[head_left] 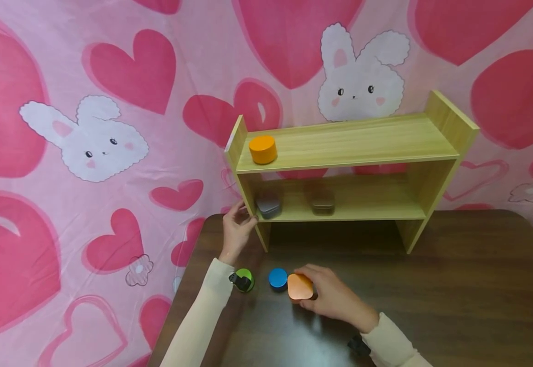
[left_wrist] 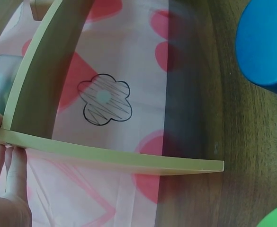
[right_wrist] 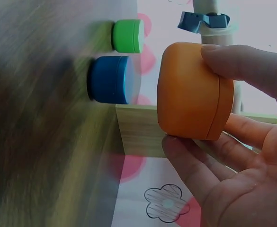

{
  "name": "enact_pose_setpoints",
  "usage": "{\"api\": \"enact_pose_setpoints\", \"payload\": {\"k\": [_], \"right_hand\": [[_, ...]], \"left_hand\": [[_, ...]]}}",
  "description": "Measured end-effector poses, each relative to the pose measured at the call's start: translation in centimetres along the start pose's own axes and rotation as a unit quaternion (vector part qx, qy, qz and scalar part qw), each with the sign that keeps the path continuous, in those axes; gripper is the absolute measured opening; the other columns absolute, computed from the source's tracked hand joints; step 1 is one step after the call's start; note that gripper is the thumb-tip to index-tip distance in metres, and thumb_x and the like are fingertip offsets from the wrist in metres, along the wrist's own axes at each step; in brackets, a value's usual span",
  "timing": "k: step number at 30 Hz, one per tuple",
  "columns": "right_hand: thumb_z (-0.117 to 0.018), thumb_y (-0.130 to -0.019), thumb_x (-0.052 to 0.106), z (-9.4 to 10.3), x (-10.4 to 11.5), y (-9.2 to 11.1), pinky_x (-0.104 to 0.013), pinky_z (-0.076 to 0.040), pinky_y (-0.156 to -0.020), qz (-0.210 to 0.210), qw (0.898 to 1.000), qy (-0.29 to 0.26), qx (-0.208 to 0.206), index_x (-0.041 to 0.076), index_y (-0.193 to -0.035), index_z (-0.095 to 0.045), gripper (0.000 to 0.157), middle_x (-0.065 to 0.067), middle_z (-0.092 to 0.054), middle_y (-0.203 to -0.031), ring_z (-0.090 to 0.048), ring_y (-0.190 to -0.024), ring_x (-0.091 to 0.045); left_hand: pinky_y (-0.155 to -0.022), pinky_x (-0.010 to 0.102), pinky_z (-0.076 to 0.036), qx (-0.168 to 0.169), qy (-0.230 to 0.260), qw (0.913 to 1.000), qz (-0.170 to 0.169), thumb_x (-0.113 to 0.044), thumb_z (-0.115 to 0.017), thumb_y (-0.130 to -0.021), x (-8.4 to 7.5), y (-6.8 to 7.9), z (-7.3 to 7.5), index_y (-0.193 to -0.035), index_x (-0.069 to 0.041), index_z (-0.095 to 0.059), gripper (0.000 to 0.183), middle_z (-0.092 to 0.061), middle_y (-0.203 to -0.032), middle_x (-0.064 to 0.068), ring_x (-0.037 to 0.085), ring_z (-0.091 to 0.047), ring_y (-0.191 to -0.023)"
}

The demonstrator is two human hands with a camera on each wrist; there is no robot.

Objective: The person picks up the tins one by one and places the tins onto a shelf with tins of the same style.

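In the head view my right hand (head_left: 332, 295) grips an orange rounded tin (head_left: 300, 287) above the table. The right wrist view shows the thumb on one side of the tin and the fingers on the other. My left hand (head_left: 237, 229) pinches the left side panel of a small wooden shelf (head_left: 349, 145), thumb inside and fingers outside. A blue round tin (head_left: 277, 279) stands on the table just left of the orange one. Farther left is a green round tin (head_left: 245, 280), partly hidden by the left wrist's black camera.
On the shelf's top board sits an orange-yellow round tin (head_left: 263, 149) at the left. The lower board holds a grey tin (head_left: 269, 205) by the left panel and a dark square tin (head_left: 323, 204) near the middle. Behind the brown table (head_left: 477, 275) hangs a pink heart-patterned cloth (head_left: 165, 137).
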State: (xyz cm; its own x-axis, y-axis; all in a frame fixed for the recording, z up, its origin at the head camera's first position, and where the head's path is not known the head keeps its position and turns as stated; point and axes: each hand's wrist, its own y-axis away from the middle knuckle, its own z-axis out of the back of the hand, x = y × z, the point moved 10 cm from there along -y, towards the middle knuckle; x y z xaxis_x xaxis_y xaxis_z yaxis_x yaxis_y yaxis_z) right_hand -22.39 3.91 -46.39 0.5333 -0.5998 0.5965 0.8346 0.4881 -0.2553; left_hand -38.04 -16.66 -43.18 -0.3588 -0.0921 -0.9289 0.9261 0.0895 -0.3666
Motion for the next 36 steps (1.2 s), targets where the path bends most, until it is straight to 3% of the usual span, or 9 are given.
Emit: {"api": "enact_pose_setpoints", "payload": {"k": [4, 9, 23, 31, 36], "right_hand": [[-0.09, -0.076, 0.019, 0.5, -0.1, 0.3, -0.044, -0.058, -0.09, 0.0, 1.0, 0.022, 0.0, 0.007, -0.125, -0.069, 0.054, 0.0, -0.073, -0.117, -0.067, -0.101, -0.019], [-0.089, -0.076, 0.019, 1.3, -0.2, 0.6, -0.052, -0.056, -0.093, -0.008, 0.999, 0.043, 0.003, 0.005, -0.128, -0.068, 0.057, -0.003, -0.072, -0.12, -0.067, -0.104, -0.025], [-0.09, -0.076, 0.02, 3.0, -1.3, 1.3, -0.047, -0.058, -0.087, -0.019, 0.997, 0.065, 0.021, 0.005, -0.128, -0.068, 0.059, 0.001, -0.07, -0.117, -0.065, -0.1, -0.018], [-0.092, -0.075, 0.021, 5.3, -1.6, 1.5, -0.042, -0.059, -0.083, -0.019, 0.997, 0.08, 0.007, 0.005, -0.127, -0.068, 0.059, 0.002, -0.07, -0.114, -0.065, -0.095, -0.015], [-0.092, -0.075, 0.019, 6.6, -2.2, 1.7, -0.046, -0.06, -0.087, -0.037, 0.996, 0.079, 0.004, 0.004, -0.129, -0.068, 0.061, -0.001, -0.071, -0.118, -0.066, -0.098, -0.019]], "left_hand": [[-0.103, 0.046, -0.058, 0.004, -0.007, 1.0, 0.006, 0.018, -0.068, -0.084, 0.0, 0.0, 0.0, -0.138, 0.006, -0.062, 0.056, -0.067, -0.124, 0.035, 0.025, -0.067, -0.107], [-0.104, 0.056, -0.054, 0.011, -0.006, 0.9999, -0.001, 0.015, -0.071, -0.086, -0.1, 0.1, 0.0, -0.139, 0.001, -0.063, 0.056, -0.067, -0.127, 0.031, 0.04, -0.066, -0.114], [-0.102, 0.053, -0.057, 0.013, -0.013, 0.9996, -0.021, 0.011, -0.072, -0.085, -0.1, 0.1, 0.0, -0.137, -0.002, -0.065, 0.054, -0.071, -0.123, 0.027, 0.03, -0.071, -0.108], [-0.103, 0.054, -0.057, 0.018, -0.005, 0.9996, -0.023, 0.012, -0.072, -0.085, -0.1, 0.0, -0.1, -0.136, -0.002, -0.066, 0.053, -0.07, -0.123, 0.028, 0.035, -0.069, -0.111], [-0.103, 0.057, -0.056, 0.014, -0.005, 0.9996, -0.024, 0.012, -0.072, -0.084, 0.0, 0.0, 0.0, -0.135, 0.0, -0.066, 0.053, -0.07, -0.121, 0.029, 0.034, -0.069, -0.109]]}}
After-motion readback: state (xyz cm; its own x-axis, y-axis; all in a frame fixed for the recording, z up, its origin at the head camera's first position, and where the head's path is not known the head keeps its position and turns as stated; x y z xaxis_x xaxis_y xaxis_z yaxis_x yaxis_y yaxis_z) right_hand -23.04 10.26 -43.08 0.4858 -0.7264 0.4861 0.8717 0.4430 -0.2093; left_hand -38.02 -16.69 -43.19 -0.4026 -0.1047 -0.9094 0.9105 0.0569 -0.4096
